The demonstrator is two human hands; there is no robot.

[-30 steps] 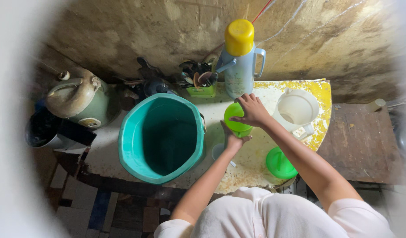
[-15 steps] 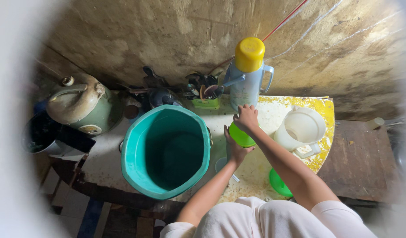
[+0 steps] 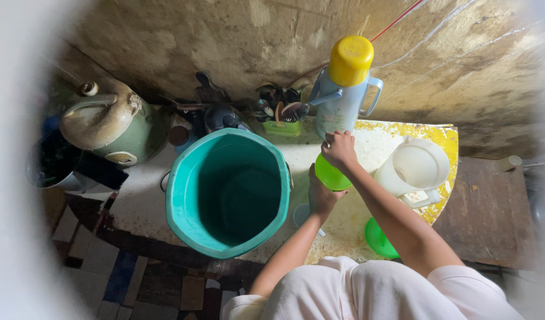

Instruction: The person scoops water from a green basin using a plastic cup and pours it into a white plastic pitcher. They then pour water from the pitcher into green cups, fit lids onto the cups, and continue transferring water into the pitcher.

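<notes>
1. while the left hand (image 3: 321,195) grips it from below, the green cup (image 3: 331,176) sits just beside the teal bucket (image 3: 228,192).
2. right hand (image 3: 339,148) closes over the cup's top.
3. white jug (image 3: 414,169) lies beyond the cup from the bucket.

Right hand (image 3: 338,148) has shifted onto the green cup's (image 3: 331,175) top

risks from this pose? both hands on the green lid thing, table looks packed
1. Both hands work the green-lidded container: right hand on top, left hand around its side. If either grip slips, it could tip toward the teal bucket beside it.
2. The right forearm passes close to the white jug; a wide elbow swing might knock it.
3. The tall flask with the yellow cap stands just behind the hands and looks easy to topple.
</notes>
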